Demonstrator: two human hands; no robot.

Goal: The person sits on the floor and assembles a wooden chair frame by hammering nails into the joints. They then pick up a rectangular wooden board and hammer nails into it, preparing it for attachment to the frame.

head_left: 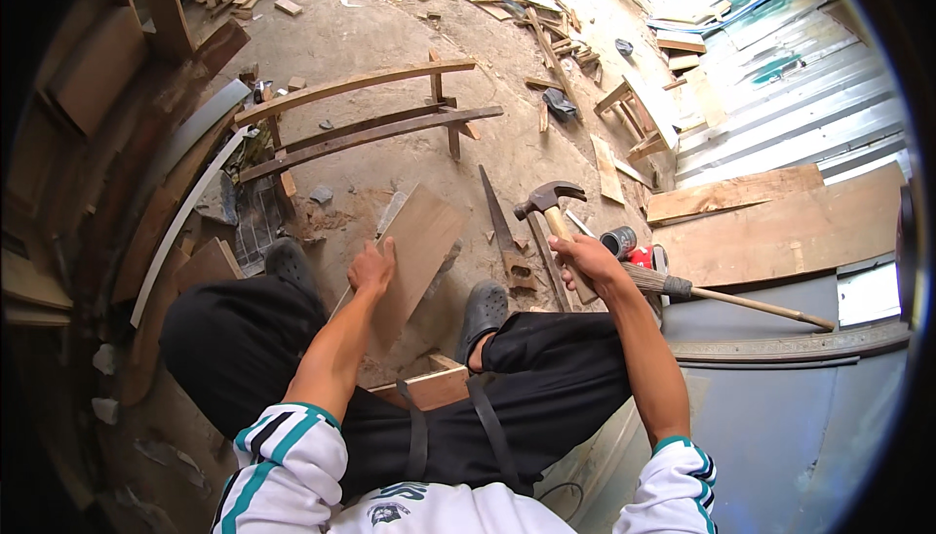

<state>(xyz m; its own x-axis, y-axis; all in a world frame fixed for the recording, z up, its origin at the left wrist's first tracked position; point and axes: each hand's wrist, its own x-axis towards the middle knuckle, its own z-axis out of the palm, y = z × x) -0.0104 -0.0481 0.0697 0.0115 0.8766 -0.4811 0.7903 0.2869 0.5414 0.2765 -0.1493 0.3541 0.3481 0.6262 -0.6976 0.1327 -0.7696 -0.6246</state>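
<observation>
My left hand (372,267) grips the left edge of a flat wooden board (421,251), which stands tilted between my legs. My right hand (588,263) is wrapped round the wooden handle of a claw hammer (552,200), its dark metal head raised at the far end. A handsaw (501,227) lies on the ground between the board and the hammer, its wooden grip toward me. Close to my lap is a small wooden piece (437,390), partly hidden by my trousers. The fingers of my left hand are partly hidden behind the board.
A low wooden trestle (375,134) stands ahead to the left. A can (618,240) and a long-handled brush (663,283) lie to my right beside wide planks (780,227). Scrap wood (575,51) litters the dirt ground farther off. More boards (97,76) lean at the left.
</observation>
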